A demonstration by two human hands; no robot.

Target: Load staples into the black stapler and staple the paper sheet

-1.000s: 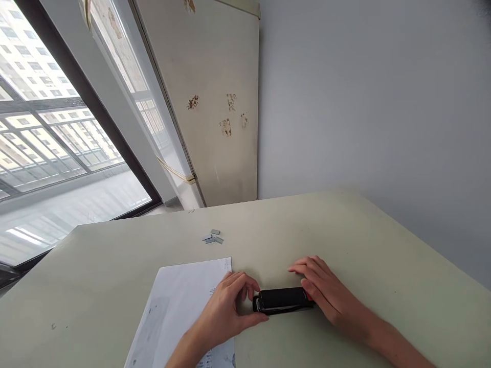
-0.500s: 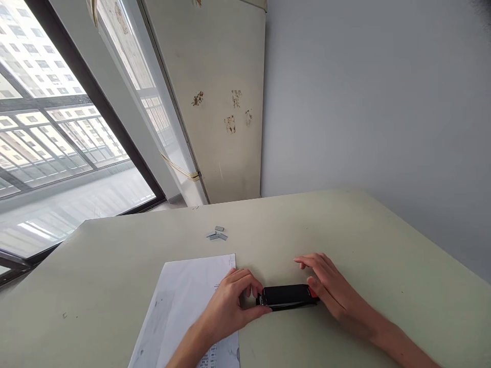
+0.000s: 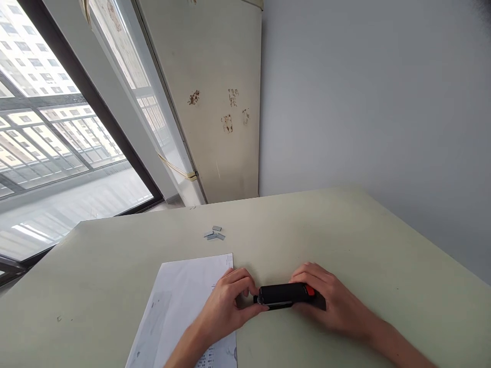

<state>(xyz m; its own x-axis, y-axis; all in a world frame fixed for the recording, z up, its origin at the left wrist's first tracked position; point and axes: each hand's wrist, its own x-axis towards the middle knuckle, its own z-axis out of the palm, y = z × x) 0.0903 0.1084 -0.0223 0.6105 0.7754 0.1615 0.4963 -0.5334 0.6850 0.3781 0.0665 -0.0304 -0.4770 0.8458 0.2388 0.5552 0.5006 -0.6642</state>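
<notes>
A black stapler (image 3: 282, 293) with a red piece at its right end lies across the table, just right of the paper sheets. The thumb and fingers of my left hand (image 3: 228, 301) pinch its left end, with the wrist over the paper. My right hand (image 3: 332, 299) curls around the right end, fingers on the far side and the thumb low on the near side, partly blurred. Beyond the paper, several grey strips of staples (image 3: 215, 235) lie in a small loose pile.
White printed paper (image 3: 184, 286) lies on the pale green table (image 3: 364, 240) under my left forearm. Behind the table stand a worn cream panel (image 3: 230, 163) and a grey wall (image 3: 364, 102). A dark-framed window (image 3: 69, 153) is at the left.
My right hand has closed from flat, outstretched fingers to a grip around the stapler's right end. My left hand keeps its hold; the view has shifted slightly.
</notes>
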